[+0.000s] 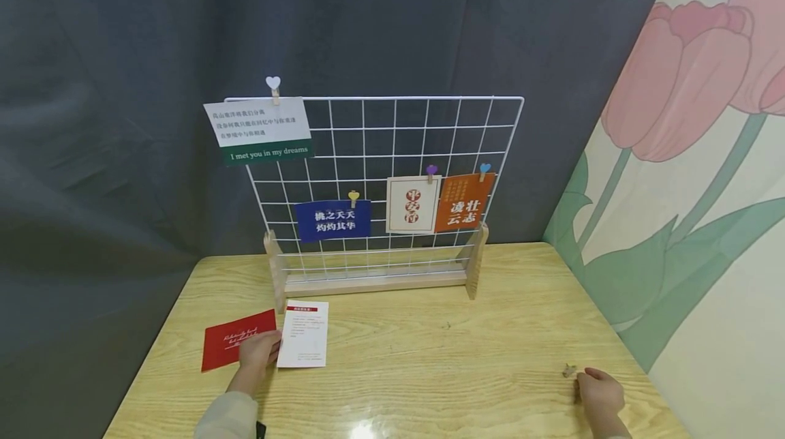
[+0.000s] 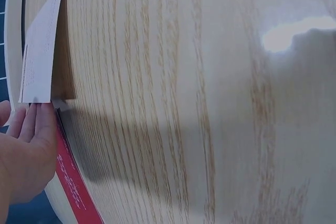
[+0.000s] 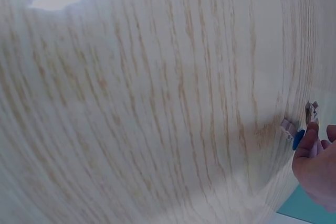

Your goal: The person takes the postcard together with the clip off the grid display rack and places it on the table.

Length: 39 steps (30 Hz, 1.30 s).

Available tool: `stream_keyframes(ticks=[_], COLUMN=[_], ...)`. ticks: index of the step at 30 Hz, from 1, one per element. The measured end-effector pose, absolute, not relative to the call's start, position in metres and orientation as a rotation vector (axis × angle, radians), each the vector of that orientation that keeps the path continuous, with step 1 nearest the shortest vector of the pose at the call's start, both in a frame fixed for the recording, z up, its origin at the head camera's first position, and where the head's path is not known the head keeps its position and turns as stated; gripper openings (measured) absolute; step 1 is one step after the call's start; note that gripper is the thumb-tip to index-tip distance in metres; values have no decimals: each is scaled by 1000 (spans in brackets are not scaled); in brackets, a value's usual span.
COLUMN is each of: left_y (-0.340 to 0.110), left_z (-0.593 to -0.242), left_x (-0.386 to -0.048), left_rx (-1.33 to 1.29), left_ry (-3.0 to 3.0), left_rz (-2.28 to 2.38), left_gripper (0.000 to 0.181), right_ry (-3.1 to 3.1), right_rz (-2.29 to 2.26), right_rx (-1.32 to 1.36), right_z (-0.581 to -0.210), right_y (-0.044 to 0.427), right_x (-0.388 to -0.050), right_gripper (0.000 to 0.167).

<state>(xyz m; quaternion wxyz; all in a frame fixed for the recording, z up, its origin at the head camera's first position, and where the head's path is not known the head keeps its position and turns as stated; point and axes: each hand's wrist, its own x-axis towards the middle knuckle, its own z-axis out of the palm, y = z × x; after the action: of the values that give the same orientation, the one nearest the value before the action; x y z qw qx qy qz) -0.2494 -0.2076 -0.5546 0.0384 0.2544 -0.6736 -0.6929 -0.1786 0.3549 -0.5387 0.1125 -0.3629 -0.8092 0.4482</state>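
My left hand (image 1: 260, 350) grips the edge of a white card (image 1: 304, 335) with a red heading strip. In the left wrist view that card (image 2: 42, 51) tilts up off the tabletop, fingers beneath its near edge. A red card (image 1: 229, 340) with white script lies under and beside this hand. Far to the right, my right hand (image 1: 601, 395) has its fingertips curled at a small clip (image 3: 312, 111), seemingly pinching it. Beside the forefinger is another small clip (image 3: 287, 127) with a blue heart (image 3: 298, 139). The fingers partly hide both clips.
A white wire grid (image 1: 380, 142) on a wooden stand (image 1: 380, 283) rises at the table's back. Heart-topped clips hold a white-green card (image 1: 260, 125), blue card (image 1: 334, 219), cream card (image 1: 397, 204) and orange card (image 1: 463, 204). A tulip-painted wall (image 1: 699, 153) borders the right.
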Motion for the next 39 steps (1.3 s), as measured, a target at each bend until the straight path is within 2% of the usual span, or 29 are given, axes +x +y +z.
stream_keyframes(ticks=[10,21,31,35,39], left_y=[-215,-225,-231,-242,-256], left_z=[-565,-553,-537,-556,-580], left_x=[-252,-245,-243,-255,-273], left_rx=[772,771,714,733,780], left_ry=[-2019,-1997,-1977,-1923,-1923], left_rz=[-2170,-2224,-2258,-2250,-2170], left_gripper=[37,30,35,31,30], right_ry=[-2289,-2271,-2297,-2254,-2246], right_rz=[1448,1475,1526,1581,1588], right_rx=[-1046,-1010,-927,-919,-905], right_z=[-538,-602,-545,-545,-551], right_y=[366,407,381,383,390], right_x=[-184,-205,-195,-199,-205], right_gripper=[33,38,31,26,34])
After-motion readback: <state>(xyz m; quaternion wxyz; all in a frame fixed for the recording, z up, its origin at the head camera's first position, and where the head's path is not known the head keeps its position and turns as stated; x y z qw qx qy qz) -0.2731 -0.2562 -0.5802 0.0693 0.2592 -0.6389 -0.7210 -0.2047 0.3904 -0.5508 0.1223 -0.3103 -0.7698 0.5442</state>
